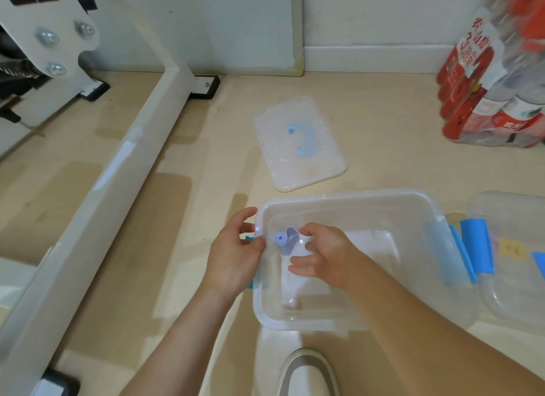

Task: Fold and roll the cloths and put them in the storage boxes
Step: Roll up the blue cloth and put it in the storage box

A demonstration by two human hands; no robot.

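A small rolled lilac cloth stands on end inside a clear storage box on the floor, near the box's left wall. My right hand is inside the box beside the roll, its thumb touching the roll and its fingers relaxed. Just outside the left rim hovers my left hand, fingers loosely curled and holding nothing. The box has blue latches on its right side.
The box's clear lid lies on the floor behind it. A second clear box stands at the right. A pack of red-labelled bottles sits at the far right. A white metal frame crosses the left. A shoe is below.
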